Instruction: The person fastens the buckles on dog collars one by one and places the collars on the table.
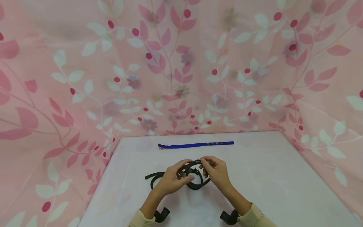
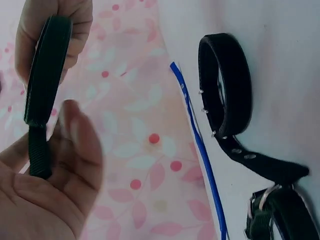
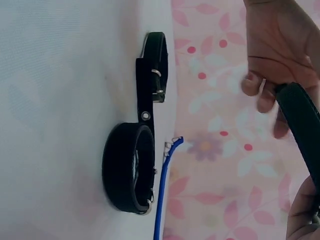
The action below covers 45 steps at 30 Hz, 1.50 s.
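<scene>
Both hands hold a dark green strap, a looped collar (image 1: 195, 162), raised above the white table. My left hand (image 1: 173, 178) grips its lower end, with the strap running between thumb and fingers (image 2: 77, 145). At the other end, my right hand (image 1: 216, 171) pinches the collar's loop with thumb and fingertips. In the left wrist view the collar (image 2: 49, 70) stands upright between the two hands. Below it on the table lie two more dark buckled collars: a round one (image 1: 195, 187) under the hands, and another (image 1: 152, 183) partly hidden by the left hand.
A blue collar (image 1: 195, 145) with eyelets lies stretched out near the table's back edge. Pink leaf-patterned cloth (image 1: 181, 69) surrounds the white table (image 1: 269, 176) at the back and sides. Black curved pieces (image 1: 162, 215) show beside both wrists.
</scene>
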Motion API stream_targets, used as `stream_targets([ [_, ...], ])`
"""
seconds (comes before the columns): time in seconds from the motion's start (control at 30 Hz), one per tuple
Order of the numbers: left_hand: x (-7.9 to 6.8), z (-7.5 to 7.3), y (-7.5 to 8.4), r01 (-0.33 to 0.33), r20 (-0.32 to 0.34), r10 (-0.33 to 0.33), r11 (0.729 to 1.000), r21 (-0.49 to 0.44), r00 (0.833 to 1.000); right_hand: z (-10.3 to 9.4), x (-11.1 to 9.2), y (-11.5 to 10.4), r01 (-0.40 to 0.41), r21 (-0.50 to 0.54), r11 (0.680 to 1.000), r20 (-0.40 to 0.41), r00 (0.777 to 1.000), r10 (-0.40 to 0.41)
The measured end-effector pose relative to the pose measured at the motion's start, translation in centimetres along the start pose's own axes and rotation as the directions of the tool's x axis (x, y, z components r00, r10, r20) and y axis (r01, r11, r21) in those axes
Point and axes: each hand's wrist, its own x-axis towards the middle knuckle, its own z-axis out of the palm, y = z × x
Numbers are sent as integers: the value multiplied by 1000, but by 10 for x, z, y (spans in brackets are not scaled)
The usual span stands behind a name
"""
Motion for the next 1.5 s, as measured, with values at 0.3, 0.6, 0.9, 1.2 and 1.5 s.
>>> stream_targets([
  [0.3, 3, 27, -1, 4, 105, -3, 1000, -9, 995, -11, -5, 9, -115, 27, 993, -23, 993, 116],
  [0.6, 10, 37, -10, -14, 149, 2, 997, 82, 989, -25, -7, 14, -207, -22, 978, 102, 973, 209],
  [0.9, 27, 42, -19, 18, 114, -30, 994, 106, 993, -61, -7, 20, -23, -265, 964, 391, 911, 130],
  [1.2, 67, 57, -26, -36, 284, -24, 979, 202, 958, -99, 2, 44, 104, -485, 868, 387, 916, 106],
  [1.5, 98, 89, -39, -51, 350, -87, 928, 368, 933, -137, 8, 79, 75, -568, 820, 389, 902, 187],
])
